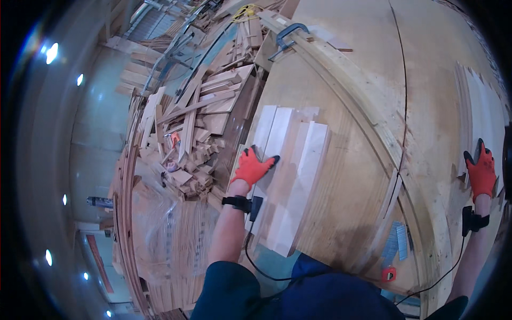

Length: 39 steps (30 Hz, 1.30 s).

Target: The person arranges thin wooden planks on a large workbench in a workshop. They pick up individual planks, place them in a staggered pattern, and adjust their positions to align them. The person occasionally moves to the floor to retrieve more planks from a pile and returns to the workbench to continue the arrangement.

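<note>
My left hand (252, 168), in an orange glove with dark fingertips, lies with fingers spread on pale, white-faced wooden boards (278, 133) on the left of the bench. Beside them, to the right, lies another long white-faced board (306, 186) with a brown edge. Far to the right, my right hand (481, 172), gloved alike, rests with its fingers stretched out on the near part of a second set of pale boards (482, 114). Neither hand is wrapped round a board. The undersides of both hands are hidden.
A curved wooden form (352, 90) crosses the plywood bench (346, 218), with a blue clamp (290, 34) at its far end. Nail strips (394, 242) and a red tape measure (389, 274) lie near me. Wood offcuts (200, 112) are heaped left. Cables trail from both wrists.
</note>
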Each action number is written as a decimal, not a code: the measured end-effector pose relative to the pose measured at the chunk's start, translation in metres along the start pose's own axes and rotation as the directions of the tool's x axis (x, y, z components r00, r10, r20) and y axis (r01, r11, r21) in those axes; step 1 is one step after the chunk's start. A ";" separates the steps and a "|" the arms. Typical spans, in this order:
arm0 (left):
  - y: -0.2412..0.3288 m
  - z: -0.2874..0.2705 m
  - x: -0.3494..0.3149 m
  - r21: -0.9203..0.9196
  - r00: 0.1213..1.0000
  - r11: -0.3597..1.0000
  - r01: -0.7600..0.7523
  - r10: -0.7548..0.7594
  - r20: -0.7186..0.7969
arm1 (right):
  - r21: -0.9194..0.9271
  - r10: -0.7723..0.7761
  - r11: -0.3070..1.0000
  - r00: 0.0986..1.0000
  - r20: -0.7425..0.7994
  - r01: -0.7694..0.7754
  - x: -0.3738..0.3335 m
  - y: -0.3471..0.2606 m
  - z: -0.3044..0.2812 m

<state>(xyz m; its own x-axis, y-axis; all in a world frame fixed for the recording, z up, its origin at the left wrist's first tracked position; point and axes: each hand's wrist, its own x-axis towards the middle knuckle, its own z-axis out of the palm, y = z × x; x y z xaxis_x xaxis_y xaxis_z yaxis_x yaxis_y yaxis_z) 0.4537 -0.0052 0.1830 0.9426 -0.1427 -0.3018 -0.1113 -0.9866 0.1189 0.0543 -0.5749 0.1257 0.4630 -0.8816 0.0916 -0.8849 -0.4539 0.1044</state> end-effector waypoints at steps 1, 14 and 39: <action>-0.019 0.017 -0.002 -0.096 0.999 0.995 -0.037 0.035 -0.026 | -0.039 -0.004 0.999 1.000 -0.013 0.004 0.005 0.000 0.003; 0.021 0.007 -0.027 0.159 0.969 0.973 -0.167 0.192 -0.153 | 0.725 -0.487 0.527 0.857 -0.170 0.443 -0.082 -0.107 -0.098; 0.275 0.065 -0.041 -0.796 0.820 0.502 -0.339 0.572 0.012 | 0.897 -0.498 0.442 0.840 0.214 0.033 0.043 -0.097 -0.107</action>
<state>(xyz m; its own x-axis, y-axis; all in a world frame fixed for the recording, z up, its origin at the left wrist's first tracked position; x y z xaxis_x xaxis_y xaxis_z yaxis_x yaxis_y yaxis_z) 0.3636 -0.2753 0.1662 0.7058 -0.6823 -0.1904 -0.1246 -0.3842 0.9148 0.1657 -0.5544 0.2254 0.8191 -0.5422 -0.1873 -0.4206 -0.3457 -0.8388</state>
